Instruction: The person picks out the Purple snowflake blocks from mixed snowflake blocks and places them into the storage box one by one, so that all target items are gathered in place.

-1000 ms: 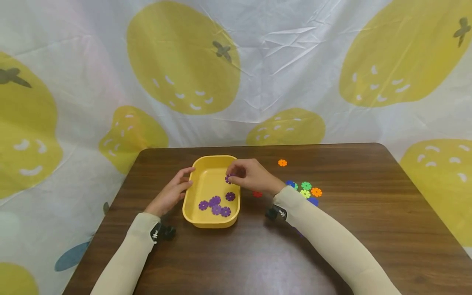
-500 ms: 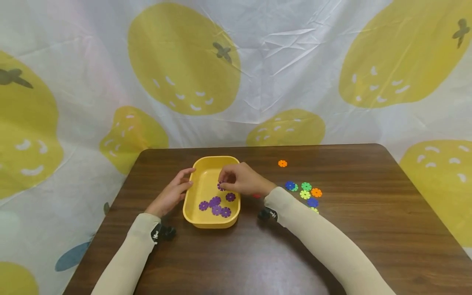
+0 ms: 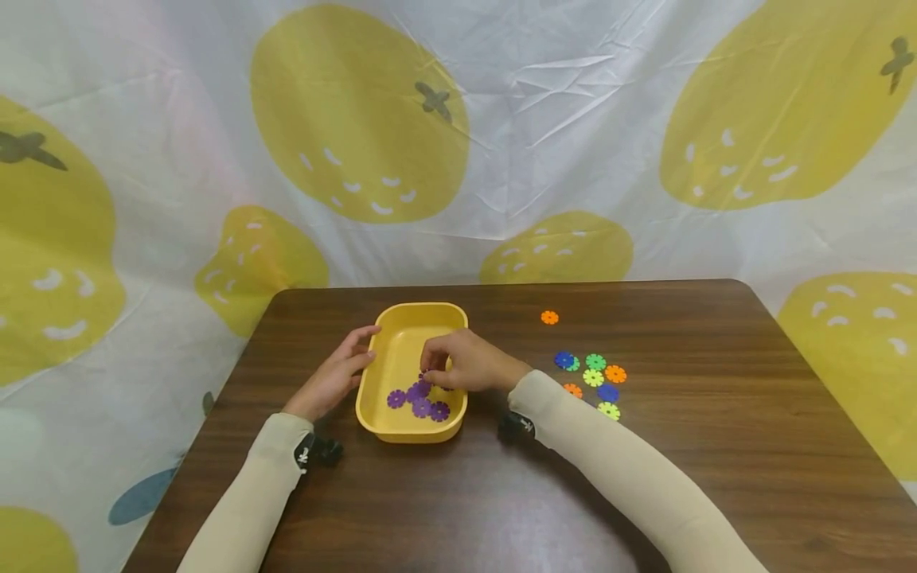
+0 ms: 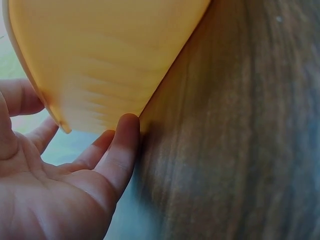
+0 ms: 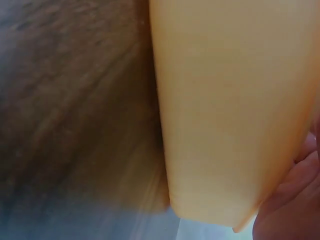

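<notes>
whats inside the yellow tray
Purple discs lie in the tray, mostly toward its near end, some overlapping. The right hand appears to pinch one and covers part of the tray's right side; whatever is fully beneath it can't be seen.

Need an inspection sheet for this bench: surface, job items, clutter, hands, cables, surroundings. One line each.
Surface: brown wood-grain table, light glare near the front.
Job items: yellow tub on the table; several flower-shaped purple pieces inside, some overlapping.
Clutter: loose pieces in orange, blue, green and yellow-green, right of the tub; one blue overlaps a green.
Left hand: fingers against the tub's left side.
Right hand: reaching into the tub, pinching a purple piece.
Cables: nothing seen.
Surroundings: pale sheet with yellow fruit print behind the table.
</notes>
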### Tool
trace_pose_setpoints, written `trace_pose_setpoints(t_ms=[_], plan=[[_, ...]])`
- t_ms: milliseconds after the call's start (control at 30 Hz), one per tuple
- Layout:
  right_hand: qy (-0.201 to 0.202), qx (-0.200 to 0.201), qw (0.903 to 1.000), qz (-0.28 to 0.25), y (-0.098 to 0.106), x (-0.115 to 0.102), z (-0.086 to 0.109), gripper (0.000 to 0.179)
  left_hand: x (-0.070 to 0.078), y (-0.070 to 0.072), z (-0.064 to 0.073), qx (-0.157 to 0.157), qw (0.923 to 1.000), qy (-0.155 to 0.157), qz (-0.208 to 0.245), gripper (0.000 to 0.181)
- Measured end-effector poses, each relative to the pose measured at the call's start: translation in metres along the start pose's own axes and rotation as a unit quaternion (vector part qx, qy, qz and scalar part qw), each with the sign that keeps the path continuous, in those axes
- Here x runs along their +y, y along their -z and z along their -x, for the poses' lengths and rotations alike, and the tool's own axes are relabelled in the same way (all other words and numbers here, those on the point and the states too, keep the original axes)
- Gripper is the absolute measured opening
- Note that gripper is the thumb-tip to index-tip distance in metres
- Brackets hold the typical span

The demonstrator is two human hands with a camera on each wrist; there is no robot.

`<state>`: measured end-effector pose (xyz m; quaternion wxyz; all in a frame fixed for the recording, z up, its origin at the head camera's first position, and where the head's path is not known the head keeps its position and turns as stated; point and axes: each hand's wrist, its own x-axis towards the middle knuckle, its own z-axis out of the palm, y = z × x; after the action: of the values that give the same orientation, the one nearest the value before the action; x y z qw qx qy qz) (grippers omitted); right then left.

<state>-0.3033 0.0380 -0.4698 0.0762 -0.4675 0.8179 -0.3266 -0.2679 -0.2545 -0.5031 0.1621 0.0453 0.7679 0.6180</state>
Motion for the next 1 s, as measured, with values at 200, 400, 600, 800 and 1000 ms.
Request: trace_pose_setpoints(t_ms=[200,400,600,800,1000], plan=[[-0.009,0.014,0.9995,-0.028,0.004,-0.001,0.003,0.006,0.001,-0.001,0.000,-0.001,1.0000,0.008,-0.001,0.051],[-0.010,0.022,0.9990,-0.038,0.010,-0.007,0.008,0.005,0.001,0.000,0.000,-0.004,1.0000,0.006,-0.005,0.052],[-0.001,0.040,0.9992,-0.010,0.016,-0.011,0.015,0.005,0.001,0.000,0.001,-0.002,1.0000,0.005,-0.008,0.052],[0.007,0.054,0.9985,0.005,0.026,-0.016,0.024,0.004,0.002,-0.001,0.001,-0.007,1.0000,0.002,0.004,0.052],[0.013,0.070,0.9975,0.001,0.033,-0.016,0.036,0.006,0.002,-0.001,0.001,-0.005,1.0000,0.007,0.003,0.052]])
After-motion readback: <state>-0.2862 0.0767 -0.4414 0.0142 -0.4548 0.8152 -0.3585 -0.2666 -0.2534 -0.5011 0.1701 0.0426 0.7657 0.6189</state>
